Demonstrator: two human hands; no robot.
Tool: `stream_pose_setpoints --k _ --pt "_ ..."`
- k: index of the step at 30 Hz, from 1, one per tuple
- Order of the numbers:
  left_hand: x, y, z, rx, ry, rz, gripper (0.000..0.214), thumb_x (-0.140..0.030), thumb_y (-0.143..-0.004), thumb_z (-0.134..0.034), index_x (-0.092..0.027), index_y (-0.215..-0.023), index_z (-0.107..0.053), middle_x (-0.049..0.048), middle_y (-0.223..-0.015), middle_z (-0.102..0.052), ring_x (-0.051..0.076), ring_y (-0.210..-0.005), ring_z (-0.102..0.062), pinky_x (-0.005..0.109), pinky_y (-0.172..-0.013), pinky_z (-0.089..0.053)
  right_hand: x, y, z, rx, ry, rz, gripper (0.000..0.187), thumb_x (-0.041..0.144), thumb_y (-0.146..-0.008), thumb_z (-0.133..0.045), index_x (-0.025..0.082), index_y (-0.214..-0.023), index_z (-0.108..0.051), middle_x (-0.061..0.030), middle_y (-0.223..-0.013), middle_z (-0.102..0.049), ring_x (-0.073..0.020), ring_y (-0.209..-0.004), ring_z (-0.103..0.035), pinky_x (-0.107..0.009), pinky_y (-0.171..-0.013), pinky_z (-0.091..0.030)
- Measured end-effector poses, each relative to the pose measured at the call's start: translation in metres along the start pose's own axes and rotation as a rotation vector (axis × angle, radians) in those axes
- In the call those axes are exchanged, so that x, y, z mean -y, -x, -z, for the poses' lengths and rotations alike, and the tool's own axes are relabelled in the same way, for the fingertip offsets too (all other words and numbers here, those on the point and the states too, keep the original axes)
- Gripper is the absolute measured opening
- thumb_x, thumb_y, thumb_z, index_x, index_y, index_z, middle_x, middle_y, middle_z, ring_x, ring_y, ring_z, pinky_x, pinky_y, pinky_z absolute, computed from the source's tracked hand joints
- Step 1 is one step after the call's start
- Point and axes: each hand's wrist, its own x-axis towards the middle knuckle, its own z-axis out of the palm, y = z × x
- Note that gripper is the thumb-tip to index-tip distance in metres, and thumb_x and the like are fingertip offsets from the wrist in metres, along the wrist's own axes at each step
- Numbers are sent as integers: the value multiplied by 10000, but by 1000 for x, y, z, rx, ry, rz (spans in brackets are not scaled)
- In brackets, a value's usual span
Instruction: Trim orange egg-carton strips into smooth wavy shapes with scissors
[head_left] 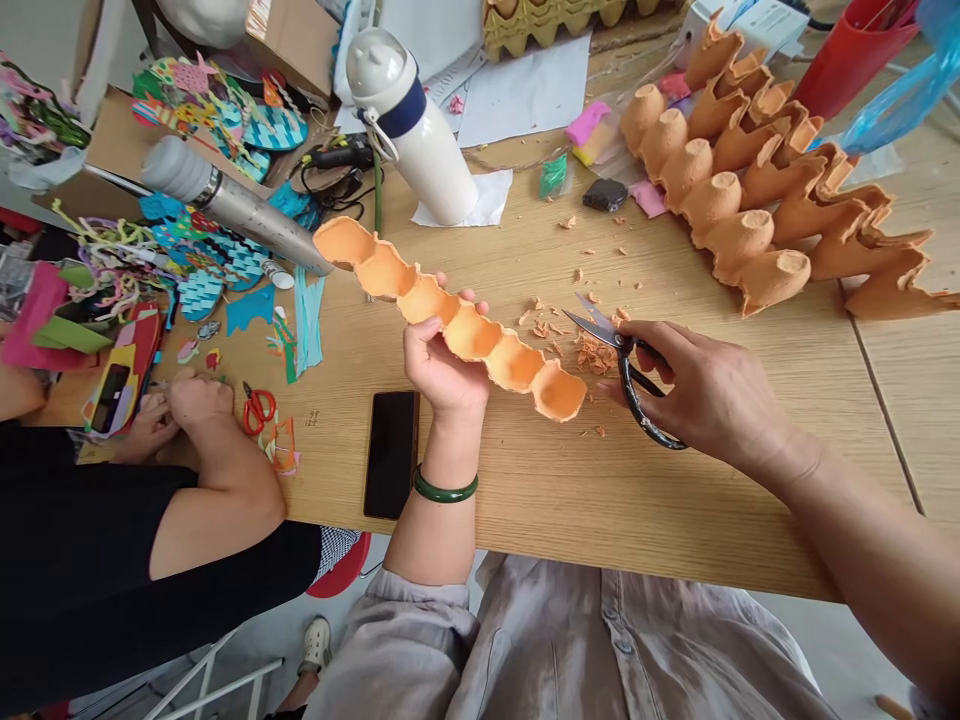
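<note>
My left hand (442, 365) is closed around the middle of a long orange egg-carton strip (390, 275) of several cups, held above the wooden table (525, 480). A green bangle sits on that wrist. My right hand (705, 395) grips black-handled scissors (626, 365), their blades slightly apart and pointing left toward the strip's near end. Orange cardboard scraps (592, 352) lie on the table under the blades.
A cut orange egg carton (757, 190) lies at the right. A black phone (391, 452) rests near the front edge. A white bottle (420, 130) and a silver flask (225, 200) stand behind. At left, another person's hands (180, 410) work among colourful paper crafts and red scissors (259, 408).
</note>
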Motion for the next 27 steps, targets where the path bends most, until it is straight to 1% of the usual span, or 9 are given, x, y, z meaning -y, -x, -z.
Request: stream_pose_setpoints --k 2,5,8,11,14,17,21,24,27 --pt "1 0 0 0 1 -9 339 -362 -781 -501 -247 -1083 -605 66 -1356 -631 253 -1137 -663 377 -900 -567 1 0 2 -14 -19 41 470 527 -931 -589 156 -1199 -694 -32 -805 -694 -155 -607 -595 -279 -545 -382" --pt "3 -1 0 15 5 -21 312 -365 -787 -526 -254 -1065 -612 66 -1330 -643 254 -1132 -672 385 -909 -567 4 1 7 6 -55 177 453 516 -947 -597 159 -1211 -687 -35 -823 -706 -150 -644 -622 -271 -574 -411" --pt "6 -1 3 37 -11 -34 309 -385 -797 -558 -260 -1072 -622 67 -1320 -650 262 -1141 -681 391 -914 -571 6 2 8 62 -76 318 424 502 -960 -610 178 -1222 -687 -30 -837 -722 -142 -656 -638 -263 -569 -405" --pt "7 -1 4 64 -49 -31 325 -434 -809 -575 -270 -1086 -624 66 -1336 -644 274 -1164 -679 407 -919 -571 3 5 5 132 -78 399 422 469 -981 -605 185 -1284 -677 -35 -868 -742 -137 -671 -653 -265 -566 -393" --pt "6 -1 3 81 -80 -2 325 -455 -811 -580 -273 -1076 -622 70 -1334 -650 279 -1149 -683 411 -895 -574 0 7 2 158 -65 424 449 427 -988 -607 198 -1374 -645 -40 -913 -762 -143 -713 -679 -267 -569 -386" --pt "5 1 0 100 -96 31 327 -467 -802 -596 -272 -1063 -619 76 -1320 -665 282 -1135 -678 401 -862 -575 -1 9 0 181 -64 442 464 374 -986 -613 202 -1417 -617 -37 -922 -764 -139 -700 -678 -264 -566 -381" --pt "6 2 -2 110 -76 91 312 -446 -789 -608 -269 -1045 -629 82 -1323 -668 275 -1081 -683 393 -818 -574 1 9 1 217 -112 460 476 396 -1001 -596 193 -1431 -596 -36 -904 -756 -139 -710 -677 -260 -580 -382" --pt "7 3 -2 111 -43 102 294 -413 -779 -611 -273 -1037 -640 72 -1329 -663 269 -1047 -693 394 -792 -573 2 9 1 235 -125 460 452 392 -1013 -583 187 -1415 -606 -43 -916 -756 -133 -709 -676 -259 -577 -381" --pt "8 3 -1 142 -56 141 272 -432 -774 -608 -275 -994 -640 77 -1218 -694 275 -1029 -698 407 -794 -573 3 10 -2 218 -128 480 430 385 -1012 -586 171 -1382 -629 -49 -913 -757 -125 -682 -664 -260 -565 -377"
